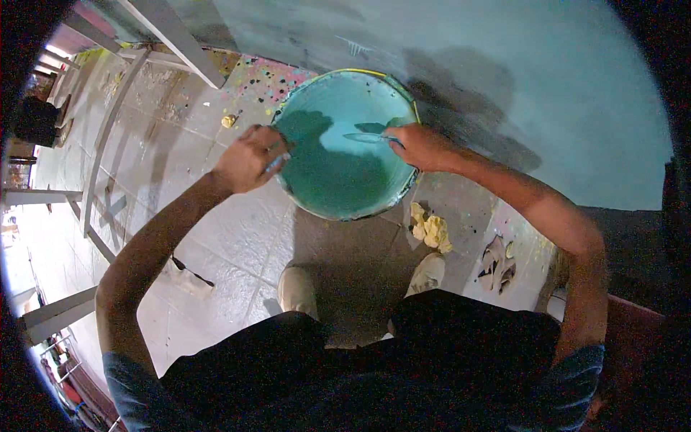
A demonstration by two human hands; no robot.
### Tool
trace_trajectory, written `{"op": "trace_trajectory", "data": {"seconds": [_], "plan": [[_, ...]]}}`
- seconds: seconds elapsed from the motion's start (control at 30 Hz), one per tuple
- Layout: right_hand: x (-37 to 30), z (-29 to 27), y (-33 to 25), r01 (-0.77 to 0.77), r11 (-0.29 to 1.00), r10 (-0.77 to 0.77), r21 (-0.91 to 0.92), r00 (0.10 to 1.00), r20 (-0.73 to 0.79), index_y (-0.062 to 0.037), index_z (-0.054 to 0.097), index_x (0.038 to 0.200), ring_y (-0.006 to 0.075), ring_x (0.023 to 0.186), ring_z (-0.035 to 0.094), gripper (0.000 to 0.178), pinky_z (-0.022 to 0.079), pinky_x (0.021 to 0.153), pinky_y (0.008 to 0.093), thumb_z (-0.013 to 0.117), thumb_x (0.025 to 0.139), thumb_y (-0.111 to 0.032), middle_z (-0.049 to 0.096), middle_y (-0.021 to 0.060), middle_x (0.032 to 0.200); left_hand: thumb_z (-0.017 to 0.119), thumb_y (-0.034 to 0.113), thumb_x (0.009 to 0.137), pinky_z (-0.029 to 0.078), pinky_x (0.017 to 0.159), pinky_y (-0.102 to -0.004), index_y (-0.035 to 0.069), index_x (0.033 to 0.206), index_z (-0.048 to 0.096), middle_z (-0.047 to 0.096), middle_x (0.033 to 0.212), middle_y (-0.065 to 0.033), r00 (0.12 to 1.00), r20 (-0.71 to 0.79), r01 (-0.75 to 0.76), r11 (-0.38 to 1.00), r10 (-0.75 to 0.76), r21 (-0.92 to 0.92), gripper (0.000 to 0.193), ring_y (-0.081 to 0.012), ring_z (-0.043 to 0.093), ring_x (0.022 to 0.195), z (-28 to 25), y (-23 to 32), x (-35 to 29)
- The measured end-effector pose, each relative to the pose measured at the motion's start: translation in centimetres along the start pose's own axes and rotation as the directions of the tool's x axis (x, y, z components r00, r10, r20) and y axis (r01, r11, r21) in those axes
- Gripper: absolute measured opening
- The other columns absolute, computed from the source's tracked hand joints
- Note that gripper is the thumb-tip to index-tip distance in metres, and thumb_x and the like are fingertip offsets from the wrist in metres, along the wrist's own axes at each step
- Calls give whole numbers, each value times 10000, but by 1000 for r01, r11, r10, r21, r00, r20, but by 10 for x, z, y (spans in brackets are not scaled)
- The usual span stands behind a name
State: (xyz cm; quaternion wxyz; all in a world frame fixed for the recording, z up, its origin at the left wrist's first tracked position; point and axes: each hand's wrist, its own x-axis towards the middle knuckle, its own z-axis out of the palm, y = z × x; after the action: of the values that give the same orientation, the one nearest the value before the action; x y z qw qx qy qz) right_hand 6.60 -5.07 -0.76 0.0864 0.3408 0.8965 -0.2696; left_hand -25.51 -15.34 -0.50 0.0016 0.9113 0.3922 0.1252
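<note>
A large round bucket point(350, 215) stands in front of me on the tiles, with blue-green paint inside and smears along its rim. Over its right side, my right hand point(423, 148) is closed around a thin, pale-blue, blade-like piece point(366, 137) whose narrow end points left above the paint. At the left rim is my left hand point(253, 161), its fingers curled and light-blue paint on one of them. Whatever those curled fingers hold, if anything, is hidden, and I cannot tell whether they touch the rim.
Crumpled yellow lumps point(432, 232) lie right of my shoes, and a stained rag-like piece point(497, 265) farther right. A pale blue-green wall point(597, 137) rises behind the bucket. Wooden frame legs point(176, 43) stand at the far left. Paint specks dot the floor beside the wall.
</note>
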Motion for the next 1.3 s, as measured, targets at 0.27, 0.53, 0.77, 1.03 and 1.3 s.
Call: {"op": "trace_trajectory", "data": {"seconds": [0.27, 0.53, 0.77, 1.03, 1.3], "plan": [[-11, -36, -7, -100, 974, 63, -201, 981, -185, -1, 523, 938, 316, 760, 563, 266, 445, 679, 404, 514, 809, -233, 569, 183, 815, 560, 260, 778, 457, 682, -356, 12, 1078, 500, 531, 970, -155, 661, 101, 691, 552, -743, -466, 394, -233, 570, 708, 41, -46, 0], [21, -56, 30, 34, 485, -558, -874, 782, -279, -51, 528, 847, 318, 1122, 379, 202, 356, 889, 428, 511, 784, -242, 482, 146, 1110, 537, 153, 789, 440, 501, -255, 37, 1070, 554, 578, 675, -59, 590, 379, 697, 212, -713, -685, 304, -100, 512, 543, 35, -45, 11], [61, -62, 28, 98, 430, -606, -898, 768, -206, -56, 503, 761, 364, 1222, 253, 287, 166, 988, 541, 513, 766, -343, 432, 174, 1209, 530, 151, 812, 472, 502, -250, 97, 1164, 505, 556, 694, -32, 548, 458, 795, 267, -700, -544, 357, -100, 521, 575, 25, -50, -3], [74, -72, 32, -28, 272, -587, -962, 787, -189, -57, 463, 744, 371, 1211, 271, 306, 169, 976, 565, 502, 758, -360, 458, 179, 1183, 540, 162, 812, 476, 494, -250, 51, 1050, 562, 541, 687, -44, 535, 384, 791, 287, -752, -541, 264, -110, 537, 595, 17, -47, -9], [73, -71, 27, 8, 217, -602, -976, 789, -128, -37, 482, 794, 404, 1171, 321, 208, 160, 968, 593, 426, 809, -237, 507, 221, 1105, 549, 146, 781, 466, 533, -273, 67, 1052, 582, 588, 628, -69, 571, 333, 759, 327, -751, -563, 284, -111, 528, 507, 30, -55, -20]]}}
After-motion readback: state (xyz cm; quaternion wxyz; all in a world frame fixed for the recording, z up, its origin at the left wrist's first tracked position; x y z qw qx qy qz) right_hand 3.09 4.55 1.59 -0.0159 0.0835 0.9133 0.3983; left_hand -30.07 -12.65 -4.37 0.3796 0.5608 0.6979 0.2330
